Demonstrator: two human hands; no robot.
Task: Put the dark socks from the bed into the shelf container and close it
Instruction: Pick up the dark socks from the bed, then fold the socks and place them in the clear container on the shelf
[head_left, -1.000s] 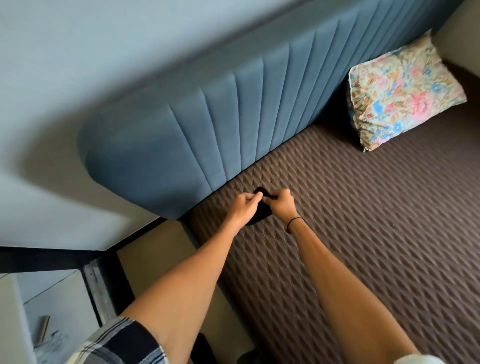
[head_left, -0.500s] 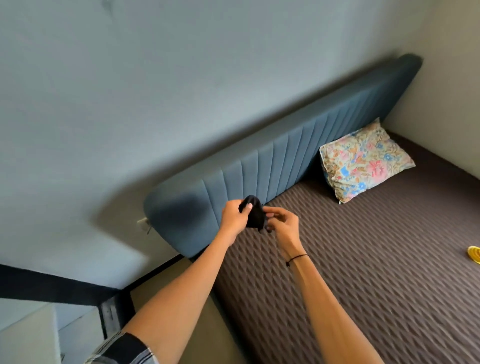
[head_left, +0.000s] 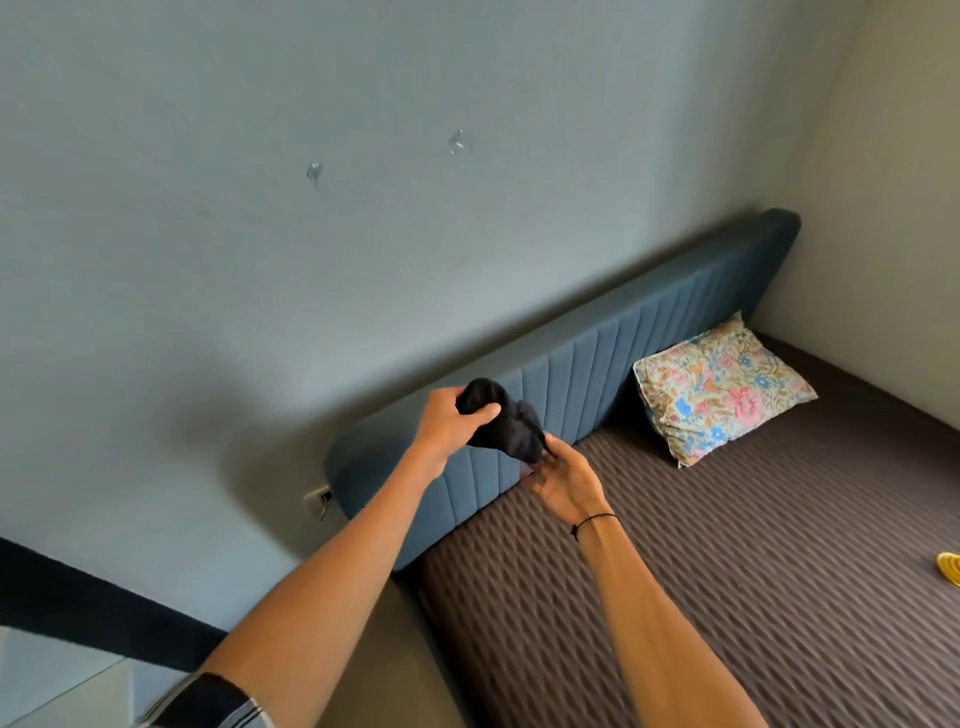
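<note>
A bundle of dark socks (head_left: 506, 423) hangs in the air in front of the blue headboard (head_left: 597, 364), above the bed's brown patterned cover (head_left: 727, 545). My left hand (head_left: 449, 421) grips the upper end of the bundle. My right hand (head_left: 563, 480) is below it, palm up, with its fingertips pinching the lower edge of the socks. The shelf container is not in view.
A floral pillow (head_left: 719, 387) leans against the headboard at the far right. A yellow object (head_left: 949, 568) lies at the right edge of the bed. A wall socket (head_left: 318, 500) sits left of the headboard. A pale surface (head_left: 52, 675) shows at the bottom left.
Both hands have lifted the socks off the bed cover and up in front of the headboard. The view has tilted up, so more wall shows.
</note>
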